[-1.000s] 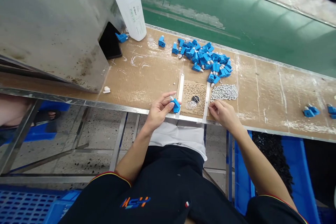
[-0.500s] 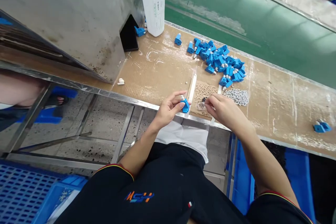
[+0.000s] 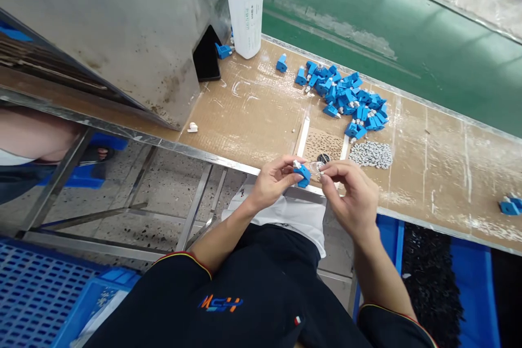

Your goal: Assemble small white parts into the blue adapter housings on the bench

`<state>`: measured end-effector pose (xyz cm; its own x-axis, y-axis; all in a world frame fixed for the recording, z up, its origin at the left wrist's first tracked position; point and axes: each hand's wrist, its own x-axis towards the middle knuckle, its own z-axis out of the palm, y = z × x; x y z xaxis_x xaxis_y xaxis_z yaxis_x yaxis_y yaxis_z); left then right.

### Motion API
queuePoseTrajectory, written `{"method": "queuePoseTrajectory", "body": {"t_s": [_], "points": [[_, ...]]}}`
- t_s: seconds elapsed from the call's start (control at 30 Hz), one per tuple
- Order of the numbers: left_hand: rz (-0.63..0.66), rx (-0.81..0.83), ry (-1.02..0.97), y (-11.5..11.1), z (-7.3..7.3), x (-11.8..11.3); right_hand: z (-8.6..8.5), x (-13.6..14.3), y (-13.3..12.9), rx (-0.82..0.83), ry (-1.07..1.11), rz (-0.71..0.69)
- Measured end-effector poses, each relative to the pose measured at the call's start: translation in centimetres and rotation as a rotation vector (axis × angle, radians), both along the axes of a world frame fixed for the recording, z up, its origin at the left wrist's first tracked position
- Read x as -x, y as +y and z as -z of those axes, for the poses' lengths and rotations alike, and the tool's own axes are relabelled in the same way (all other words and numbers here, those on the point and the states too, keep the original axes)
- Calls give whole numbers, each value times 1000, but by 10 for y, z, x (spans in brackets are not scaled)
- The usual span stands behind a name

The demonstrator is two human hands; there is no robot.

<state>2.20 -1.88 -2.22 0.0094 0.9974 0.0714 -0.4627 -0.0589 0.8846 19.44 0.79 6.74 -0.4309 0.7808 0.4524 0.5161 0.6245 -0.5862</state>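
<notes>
My left hand (image 3: 272, 184) is closed around a blue plastic part (image 3: 302, 175) with a white tip, held over the bench's front edge. Just right of it, my right hand (image 3: 350, 190) pinches something tiny and pale between thumb and fingertips; its kind is too small to make out. Beside those fingertips lie a clear round piece (image 3: 315, 167) and a small black round piece (image 3: 323, 158). They rest by a cardboard patch (image 3: 322, 140) scattered with tiny dark bits, between two white strips. A heap of small grey pieces (image 3: 371, 154) sits to the right.
Many similar blue parts (image 3: 342, 92) are piled toward the back of the bench. A white bottle (image 3: 244, 11) and a black flat object (image 3: 207, 57) stand by the metal panel (image 3: 122, 22). A white piece (image 3: 192, 128) lies left. Blue bins (image 3: 473, 283) are below.
My right hand has turned and drawn toward me, away from the cardboard patch, near the blue part. The left hand keeps its hold on that part. The view has shifted slightly.
</notes>
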Motion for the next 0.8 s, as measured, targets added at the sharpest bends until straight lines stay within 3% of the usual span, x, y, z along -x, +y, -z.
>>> {"method": "queuePoseTrajectory", "body": {"t_s": [0.23,0.6,0.8], "points": [[-124,-152,6,-4,-11,-16,9,16,-18,119,181,76],[-142,-183,112,-6,-10,-20,3,6,-19,75,96,49],[-141,-315,225,-5,-5,-10,-3,2,-17,101,11,-18]]}}
